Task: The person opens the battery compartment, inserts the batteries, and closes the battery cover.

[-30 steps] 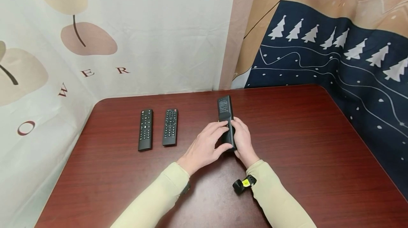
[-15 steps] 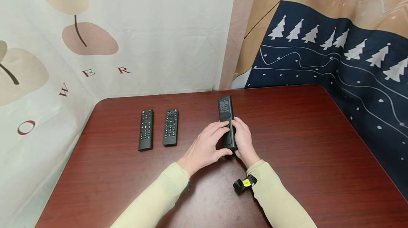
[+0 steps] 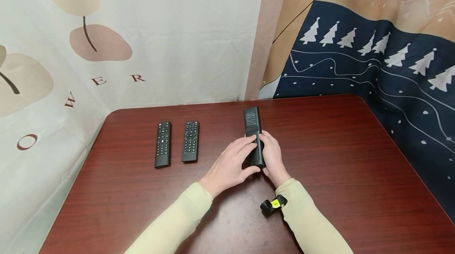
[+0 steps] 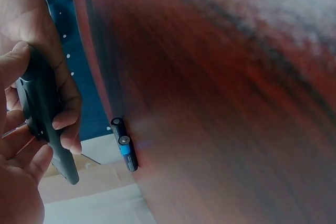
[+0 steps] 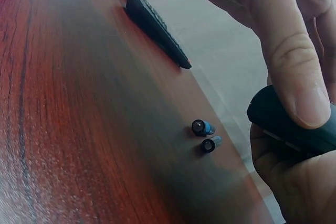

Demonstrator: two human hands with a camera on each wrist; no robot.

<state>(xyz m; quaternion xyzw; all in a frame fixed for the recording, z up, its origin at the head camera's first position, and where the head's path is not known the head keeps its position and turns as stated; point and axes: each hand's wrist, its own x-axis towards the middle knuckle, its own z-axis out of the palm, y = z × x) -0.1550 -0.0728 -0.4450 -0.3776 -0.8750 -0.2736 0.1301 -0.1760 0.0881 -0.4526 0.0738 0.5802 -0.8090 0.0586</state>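
A black remote control [image 3: 253, 121] is held back side up over the table, its printed label facing up at the far end. My right hand [image 3: 272, 155] grips it along its right side. The left hand [image 3: 231, 163] lies across it from the left, fingertips on its back and thumb at its near end. In the right wrist view, that thumb [image 5: 310, 103] presses on the end of the remote. Two small batteries, one [image 4: 117, 127] dark and one [image 4: 126, 153] with a blue band, stand on the table in the left wrist view; the head view hides them.
Two more black remotes lie buttons up at the left, one longer remote [image 3: 162, 145] and one slimmer remote [image 3: 190, 142]. The reddish-brown table [image 3: 337, 175] has its far edge against a pale curtain [image 3: 192, 48] and a dark blue tree-patterned cloth [image 3: 330, 64].
The left thumb has slid slightly toward the remote's near end. Both hands and the remote have otherwise barely moved.
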